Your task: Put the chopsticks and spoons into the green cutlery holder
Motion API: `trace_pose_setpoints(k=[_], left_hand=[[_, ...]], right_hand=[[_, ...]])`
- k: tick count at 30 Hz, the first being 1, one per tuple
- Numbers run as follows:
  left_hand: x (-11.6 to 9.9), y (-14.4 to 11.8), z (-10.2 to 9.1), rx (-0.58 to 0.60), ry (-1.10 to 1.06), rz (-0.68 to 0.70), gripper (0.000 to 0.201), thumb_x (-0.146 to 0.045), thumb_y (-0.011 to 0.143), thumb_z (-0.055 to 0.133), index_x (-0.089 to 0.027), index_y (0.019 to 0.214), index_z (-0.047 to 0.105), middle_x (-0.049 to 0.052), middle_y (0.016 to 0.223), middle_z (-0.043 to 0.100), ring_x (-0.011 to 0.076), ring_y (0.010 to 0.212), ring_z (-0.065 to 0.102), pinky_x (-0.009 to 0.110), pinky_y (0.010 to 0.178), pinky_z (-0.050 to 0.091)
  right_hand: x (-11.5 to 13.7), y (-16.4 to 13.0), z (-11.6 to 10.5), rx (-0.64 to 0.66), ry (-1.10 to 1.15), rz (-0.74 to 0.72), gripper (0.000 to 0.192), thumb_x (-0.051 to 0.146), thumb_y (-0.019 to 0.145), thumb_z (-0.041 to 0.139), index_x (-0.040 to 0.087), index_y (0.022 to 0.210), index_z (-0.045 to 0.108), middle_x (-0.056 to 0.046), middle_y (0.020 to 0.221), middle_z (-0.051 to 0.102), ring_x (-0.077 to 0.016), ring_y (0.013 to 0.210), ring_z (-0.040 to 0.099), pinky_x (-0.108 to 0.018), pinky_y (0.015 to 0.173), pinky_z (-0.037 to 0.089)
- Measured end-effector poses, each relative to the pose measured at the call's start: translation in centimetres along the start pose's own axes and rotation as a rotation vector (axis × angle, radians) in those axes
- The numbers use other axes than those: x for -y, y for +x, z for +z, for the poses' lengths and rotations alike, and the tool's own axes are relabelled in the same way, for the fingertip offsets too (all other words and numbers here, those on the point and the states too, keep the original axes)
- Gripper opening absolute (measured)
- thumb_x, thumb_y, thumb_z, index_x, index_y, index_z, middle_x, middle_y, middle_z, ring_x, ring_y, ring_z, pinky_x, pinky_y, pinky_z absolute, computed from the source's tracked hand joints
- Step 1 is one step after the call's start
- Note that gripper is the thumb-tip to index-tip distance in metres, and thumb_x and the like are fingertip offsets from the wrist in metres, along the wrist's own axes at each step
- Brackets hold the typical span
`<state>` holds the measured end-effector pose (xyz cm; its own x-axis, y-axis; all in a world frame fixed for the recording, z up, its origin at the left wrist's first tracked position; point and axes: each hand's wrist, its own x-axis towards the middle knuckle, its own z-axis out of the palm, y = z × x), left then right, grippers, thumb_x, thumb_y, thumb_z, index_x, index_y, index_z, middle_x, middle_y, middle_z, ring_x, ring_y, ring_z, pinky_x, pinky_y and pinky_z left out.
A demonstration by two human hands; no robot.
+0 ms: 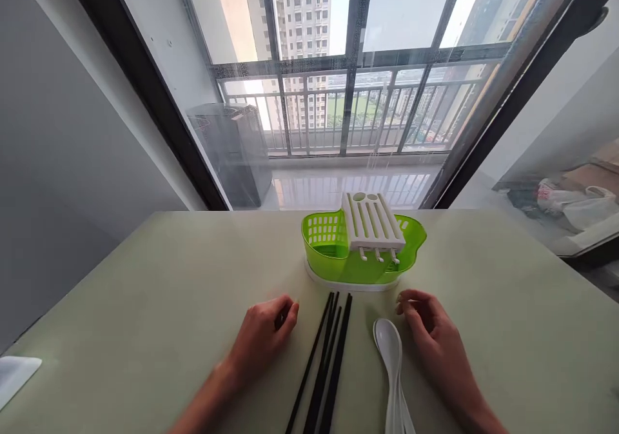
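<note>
My left hand (265, 328) rests on the table, loosely curled with the thumb against the fingers and nothing visible in it. Just right of it lie several black chopsticks (339, 361), side by side and pointing away from me. My right hand (434, 335) is also on the table, its fingers bent in and holding nothing. White spoons (388, 344), stacked together with bowls at the far end, lie just left of that hand. Beyond both hands stands a green utensil basket (325, 265) with a white slotted holder (374, 224) on top and small hooks at its front.
The pale green tabletop (159, 279) reaches up to a glass door, with a balcony beyond. A white object (17, 376) sits at the left edge of the table. Behind glass at right are bags (592, 205); a dark cabinet (235, 153) stands on the balcony.
</note>
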<state>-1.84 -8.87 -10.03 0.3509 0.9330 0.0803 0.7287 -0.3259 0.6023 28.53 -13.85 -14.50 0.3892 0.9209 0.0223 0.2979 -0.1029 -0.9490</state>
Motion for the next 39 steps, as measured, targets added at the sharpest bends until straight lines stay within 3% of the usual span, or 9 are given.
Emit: trace_pose_setpoints(k=[10, 39], left_hand=[[-0.08, -0.10, 0.24, -0.007, 0.174, 0.143, 0.035, -0.032, 0.101, 0.043, -0.020, 0.069, 0.050, -0.005, 0.059, 0.049, 0.0098, 0.052, 0.039, 0.024, 0.054, 0.030], [-0.51, -0.11, 0.03, 0.018, 0.158, 0.106, 0.033, -0.033, 0.101, 0.043, -0.020, 0.071, 0.050, -0.004, 0.060, 0.051, 0.0103, 0.053, 0.040, 0.024, 0.055, 0.031]], right_hand=[[-0.08, -0.11, -0.05, 0.020, -0.026, 0.026, 0.036, 0.054, 0.091, 0.054, 0.022, 0.106, 0.060, -0.004, 0.088, 0.071, -0.0205, 0.084, 0.068, -0.031, 0.078, 0.051], [0.23, -0.21, 0.04, 0.019, -0.046, -0.019, 0.034, 0.052, 0.091, 0.054, 0.021, 0.105, 0.062, -0.004, 0.088, 0.072, -0.0210, 0.081, 0.069, -0.031, 0.074, 0.053]])
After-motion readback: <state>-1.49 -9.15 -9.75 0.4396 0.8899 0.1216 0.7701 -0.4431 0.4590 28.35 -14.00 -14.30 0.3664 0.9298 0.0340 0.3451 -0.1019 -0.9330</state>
